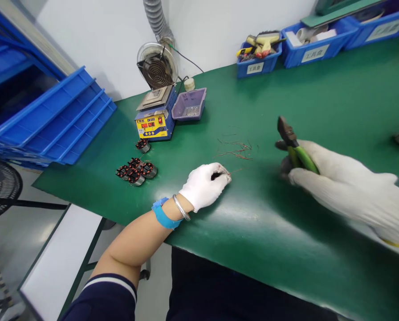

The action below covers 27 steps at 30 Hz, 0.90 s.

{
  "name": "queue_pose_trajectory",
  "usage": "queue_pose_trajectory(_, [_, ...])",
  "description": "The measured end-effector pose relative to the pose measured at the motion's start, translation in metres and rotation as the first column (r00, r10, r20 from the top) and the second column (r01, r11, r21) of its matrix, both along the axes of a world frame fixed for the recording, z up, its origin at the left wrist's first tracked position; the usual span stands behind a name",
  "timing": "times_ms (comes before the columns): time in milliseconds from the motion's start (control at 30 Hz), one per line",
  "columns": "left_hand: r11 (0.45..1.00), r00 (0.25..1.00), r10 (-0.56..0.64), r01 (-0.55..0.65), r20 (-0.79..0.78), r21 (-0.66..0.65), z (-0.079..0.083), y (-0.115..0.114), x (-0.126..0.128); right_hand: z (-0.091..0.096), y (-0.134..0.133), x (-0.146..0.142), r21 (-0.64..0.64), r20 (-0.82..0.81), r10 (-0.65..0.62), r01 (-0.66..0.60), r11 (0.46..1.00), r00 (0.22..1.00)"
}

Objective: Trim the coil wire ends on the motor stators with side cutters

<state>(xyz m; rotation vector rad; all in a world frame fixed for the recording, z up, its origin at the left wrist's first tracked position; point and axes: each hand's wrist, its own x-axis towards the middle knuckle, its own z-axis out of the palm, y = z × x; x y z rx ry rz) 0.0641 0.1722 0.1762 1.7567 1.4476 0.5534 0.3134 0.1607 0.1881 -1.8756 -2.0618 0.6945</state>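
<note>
My left hand point(206, 186), in a white glove, rests low over the green table with thumb and fingertips pinched on a thin copper wire point(235, 171). Just beyond it lie several loose copper wire pieces point(238, 151). My right hand point(323, 171), also gloved and slightly blurred, is closed around green-handled cutting pliers point(295, 145), whose dark jaws point up and away. The pliers are held apart from the wire. To the left of my left hand stands a cluster of small motor stators with copper windings point(136, 171), and a single stator point(142, 146) sits behind them.
A blue and yellow solder pot point(156, 118) with a lit display stands at the back, beside a purple tray point(199, 104). A fan duct point(157, 67) rises behind. Blue tool bins point(258, 67) line the back right. Stacked blue crates point(62, 120) are at left.
</note>
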Motion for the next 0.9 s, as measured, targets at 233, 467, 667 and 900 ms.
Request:
queue_pose_trajectory(233, [0.999,0.996,-0.037,0.038,-0.085,0.011,0.011,-0.002,0.001,0.002,-0.036,-0.011,-0.552,-0.595,-0.035,-0.376,0.745,0.803])
queue_pose_trajectory(467, [0.995,0.988,-0.079,0.087,-0.131,0.055,0.009,0.0,-0.001,-0.01,-0.033,-0.009,-0.61,-0.67,-0.155,-0.42,0.673,0.726])
queue_pose_trajectory(667, [0.989,0.976,-0.101,0.119,-0.193,0.086,0.011,-0.001,0.0,-0.006,-0.031,-0.018,-0.657,-0.667,-0.233,-0.411,0.632,0.708])
queue_pose_trajectory(900, [0.986,0.957,-0.122,0.147,-0.262,0.08,0.015,-0.002,0.001,0.005,-0.031,-0.026,-0.595,-0.621,-0.081,-0.401,0.697,0.78])
